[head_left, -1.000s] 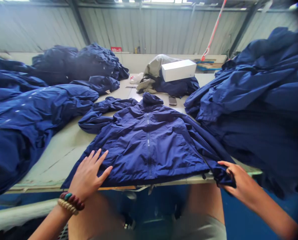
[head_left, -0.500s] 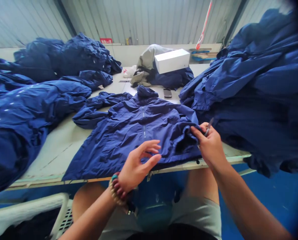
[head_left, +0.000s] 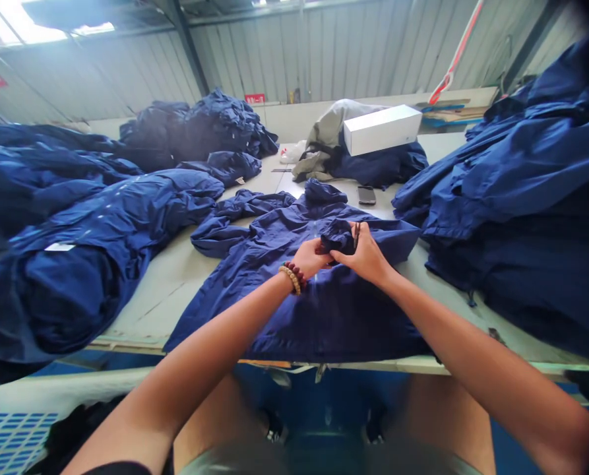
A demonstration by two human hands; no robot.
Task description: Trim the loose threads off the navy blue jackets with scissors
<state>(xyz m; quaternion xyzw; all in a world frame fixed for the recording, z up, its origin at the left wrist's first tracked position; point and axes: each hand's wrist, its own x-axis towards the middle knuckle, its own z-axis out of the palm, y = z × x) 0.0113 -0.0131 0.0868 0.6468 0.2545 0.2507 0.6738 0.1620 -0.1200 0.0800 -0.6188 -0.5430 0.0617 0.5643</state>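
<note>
A navy zip-front jacket [head_left: 274,264] lies spread on the table, its collar pointing away from me. Its right-hand sleeve is folded in over the chest, and the bunched sleeve end [head_left: 336,232] is lifted between my hands. My left hand [head_left: 310,258], with beads at the wrist, grips the cuff from the left, its fingertips partly hidden by cloth. From the right, my right hand [head_left: 366,256] pinches the same cuff. A small dark tool, seemingly thread snips [head_left: 357,235], also sits in my right hand; its blades are hard to make out.
Navy garments are heaped on the left [head_left: 140,198] and on the right [head_left: 522,198]. Behind the jacket are a phone [head_left: 367,195] and a white box [head_left: 383,130] on piled cloth. A white basket [head_left: 17,422] with dark cloth stands below the table's front edge [head_left: 373,365].
My right hand has brought the sleeve end from the jacket's right side to its middle. My left hand, open before, has moved up and taken hold of the cuff. The view has shifted left.
</note>
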